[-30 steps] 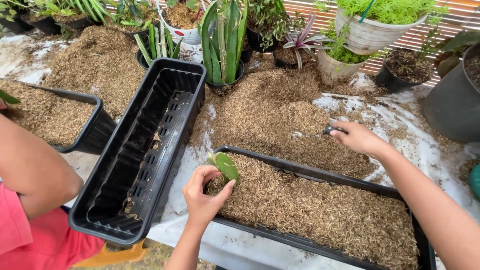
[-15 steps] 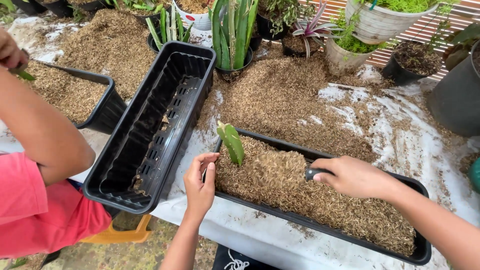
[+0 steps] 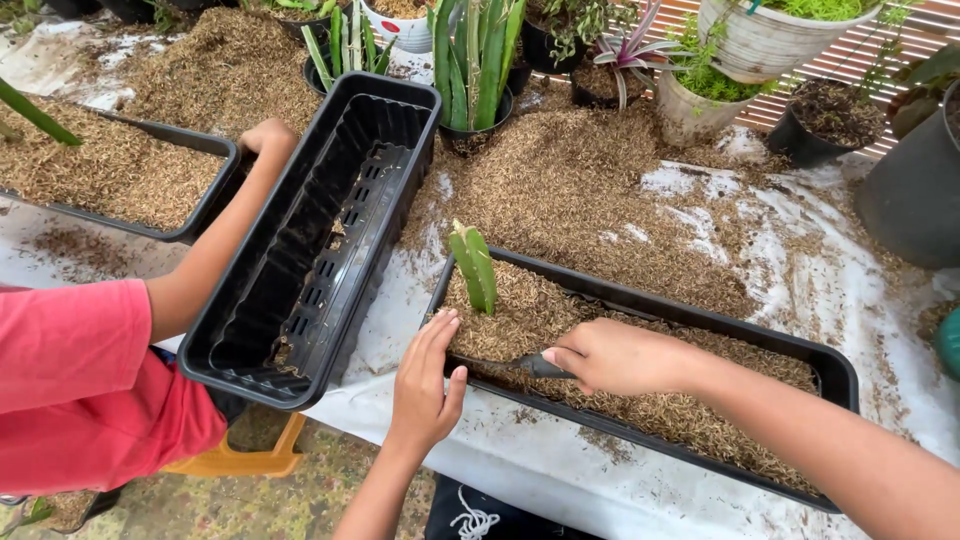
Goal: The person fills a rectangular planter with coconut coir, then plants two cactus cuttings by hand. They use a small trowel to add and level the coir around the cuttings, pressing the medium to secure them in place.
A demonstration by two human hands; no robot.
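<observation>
Right hand (image 3: 622, 357): fingers curled tight round a small dark trowel (image 3: 530, 366), blade pushed into the husk mix (image 3: 640, 400) near the left end of the planter (image 3: 700, 320). Left hand (image 3: 427, 380): fingers straight and held together, palm flat against the planter's near rim and the mix at that corner, gripping nothing. Cutting (image 3: 474, 266): green cactus piece, standing roughly upright in the mix just above the left fingertips and just left of the trowel; not touched by either hand.

Planter is long, black, filled with brown husk, lying on a white sheet (image 3: 800, 270) littered with the same husk. Left of it, an empty black planter (image 3: 310, 240), tilted, near end hanging over the table edge. Another person in a red sleeve (image 3: 90, 390) reaches across it; their hand (image 3: 268, 138) rests on the rim between the empty planter and a third, filled tray (image 3: 110, 170). Potted plants (image 3: 480, 60) line the back.
</observation>
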